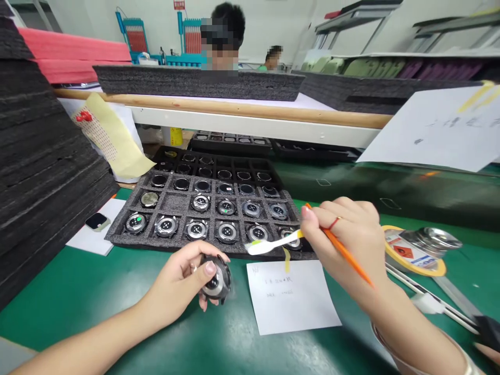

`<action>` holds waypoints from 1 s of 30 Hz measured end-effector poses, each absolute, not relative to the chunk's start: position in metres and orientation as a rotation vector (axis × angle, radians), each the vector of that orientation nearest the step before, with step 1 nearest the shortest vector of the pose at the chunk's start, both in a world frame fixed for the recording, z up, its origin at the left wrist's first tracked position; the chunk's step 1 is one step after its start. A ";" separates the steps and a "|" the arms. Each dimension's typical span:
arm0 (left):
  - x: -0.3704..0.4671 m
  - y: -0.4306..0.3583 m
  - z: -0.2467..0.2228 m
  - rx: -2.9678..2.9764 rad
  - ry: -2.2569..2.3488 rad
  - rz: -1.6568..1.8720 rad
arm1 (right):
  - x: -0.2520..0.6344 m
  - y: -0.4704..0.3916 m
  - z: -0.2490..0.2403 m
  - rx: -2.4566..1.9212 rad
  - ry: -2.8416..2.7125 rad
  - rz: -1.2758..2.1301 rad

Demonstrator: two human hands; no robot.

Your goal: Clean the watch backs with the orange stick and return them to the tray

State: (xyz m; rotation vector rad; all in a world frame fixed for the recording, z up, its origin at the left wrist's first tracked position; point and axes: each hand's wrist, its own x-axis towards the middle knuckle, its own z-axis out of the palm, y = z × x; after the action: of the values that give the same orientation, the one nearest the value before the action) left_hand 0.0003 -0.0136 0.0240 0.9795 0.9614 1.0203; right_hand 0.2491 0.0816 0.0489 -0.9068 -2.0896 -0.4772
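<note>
My left hand (187, 278) is closed around a round black watch case (216, 281), its silvery back facing up and my thumb across it. To the right, my right hand (347, 239) grips a white toothbrush (269, 245), its head pointing left above the tray edge, apart from the watch case. A slim orange stick (347, 255) also runs through the same hand. Behind both hands lies a dark foam tray (172, 202) of watch cases in rows of compartments; one compartment in the second row holds no watch.
A handwritten paper (292, 307) lies on the green table. On the left are stacked black foam (50, 140) and a square watch (97, 222). A metal-topped container with a yellow rim (416, 252) stands right. A shelf (242, 117) crosses behind; beyond it sits a person (222, 41).
</note>
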 end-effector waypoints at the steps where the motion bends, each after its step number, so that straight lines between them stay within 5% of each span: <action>1: 0.001 -0.014 0.024 0.982 0.939 0.994 | 0.251 0.081 0.049 -0.921 -2.081 -0.431; 30: 0.003 -0.016 0.021 1.050 0.986 0.875 | 0.244 0.076 0.052 -0.777 -2.221 -0.400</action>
State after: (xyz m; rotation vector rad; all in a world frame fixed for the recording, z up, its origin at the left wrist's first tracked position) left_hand 0.0027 -0.0159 0.0206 1.0503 0.9856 0.8750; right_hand 0.2436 0.0756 0.0516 -0.7767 -2.2206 -0.4002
